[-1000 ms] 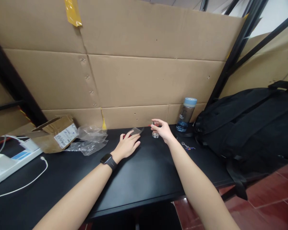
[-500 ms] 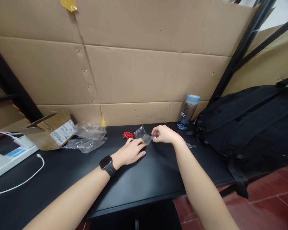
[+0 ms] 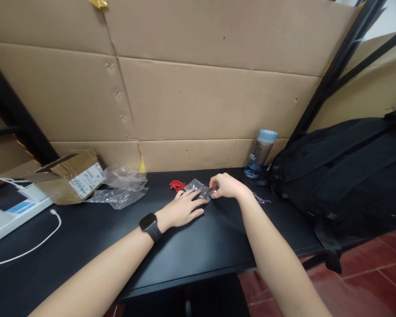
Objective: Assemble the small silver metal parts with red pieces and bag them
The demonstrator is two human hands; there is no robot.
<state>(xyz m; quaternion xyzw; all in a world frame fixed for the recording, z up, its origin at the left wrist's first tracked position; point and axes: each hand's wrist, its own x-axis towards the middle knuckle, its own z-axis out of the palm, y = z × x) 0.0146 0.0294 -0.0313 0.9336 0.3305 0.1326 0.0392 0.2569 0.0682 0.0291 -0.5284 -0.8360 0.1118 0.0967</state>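
Observation:
A small clear plastic bag (image 3: 199, 186) lies on the black table between my hands. My left hand (image 3: 185, 208) rests on its near left part with fingers spread, a dark watch on the wrist. At the bag's right end my right hand (image 3: 221, 185) is closed, its fingertips pinched around a small thing with red in it, mostly hidden by the fingers. A bunch of red cord-like pieces (image 3: 177, 185) lies just beyond my left hand. Right of my right wrist is a small colourful item with a thin chain (image 3: 262, 200).
An open cardboard box (image 3: 69, 178), larger plastic bags (image 3: 123, 187), a white power strip (image 3: 18, 220) and a white cable (image 3: 36, 250) are at the left. A bottle (image 3: 260, 154) and black backpack (image 3: 346, 171) stand at the right. Cardboard (image 3: 185, 101) lines the back.
The clear bag now lies flatter, and my left hand's fingers have moved slightly right onto it. My right hand stays pinched at the bag's right end. The view has shifted slightly.

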